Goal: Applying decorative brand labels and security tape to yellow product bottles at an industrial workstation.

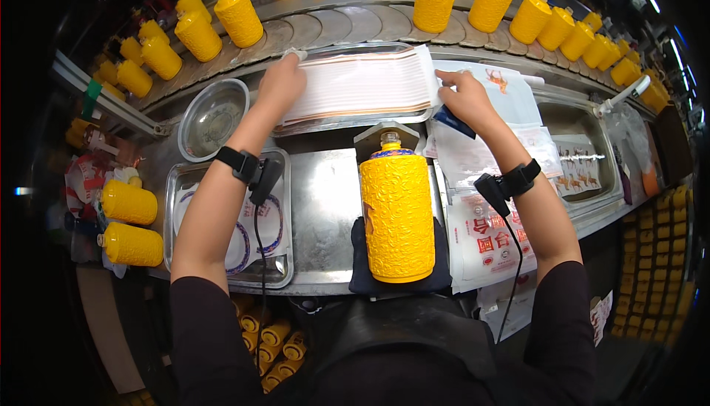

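Both hands reach forward over the tabletop [325, 206] to a thick stack of white sheets [362, 80] lying in a shallow metal tray at the far edge. At the far left, two yellow embossed bottles [129, 222] lie on their sides beside a steel tray [177, 184] holding round labels with blue and red rims, and a clear bowl [213, 117] stands just beyond that tray. Next comes the left hand [281, 84], wearing a black wrist strap with a cable, laid flat on the left end of the stack with its fingers spread over the top sheet, pressing rather than gripping. In the middle, a tall yellow bottle [398, 214] with a blue collar lies on a dark cloth pad [359, 258], neck pointing toward the stack and well clear of either hand. To its right, the right hand [466, 99], strapped the same way, pinches the right edge of the stack between thumb and fingers; a dark blue thing sits under the palm, though whether it is held cannot be told. Farther right lie printed white bags [484, 239] and a recessed tray [584, 162] of small pictured labels. Along the curved conveyor [333, 25] behind stand many more yellow bottles.
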Tool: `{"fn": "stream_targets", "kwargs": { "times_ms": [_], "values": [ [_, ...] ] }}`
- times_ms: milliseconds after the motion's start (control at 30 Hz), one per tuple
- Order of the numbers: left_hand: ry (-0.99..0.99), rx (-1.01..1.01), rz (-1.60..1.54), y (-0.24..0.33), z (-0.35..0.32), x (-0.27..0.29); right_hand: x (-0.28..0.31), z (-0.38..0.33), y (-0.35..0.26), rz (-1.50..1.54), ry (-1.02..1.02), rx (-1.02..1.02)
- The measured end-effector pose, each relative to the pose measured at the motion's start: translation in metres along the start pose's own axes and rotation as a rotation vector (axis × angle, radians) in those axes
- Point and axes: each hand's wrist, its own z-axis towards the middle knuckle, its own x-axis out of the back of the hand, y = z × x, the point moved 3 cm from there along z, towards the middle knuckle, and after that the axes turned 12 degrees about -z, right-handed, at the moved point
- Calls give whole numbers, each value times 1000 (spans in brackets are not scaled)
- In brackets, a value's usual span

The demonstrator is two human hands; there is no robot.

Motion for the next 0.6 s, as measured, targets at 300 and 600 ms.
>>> {"fn": "stream_targets", "kwargs": {
  "times_ms": [300, 600],
  "values": [
    [34, -141, -115, 6, -22, -12, 6, 19, -4, -20, 55, -47],
    [-56, -94, -89, -1, -35, -13, -14, 53, 22, 188, -37, -203]
  ]
}}
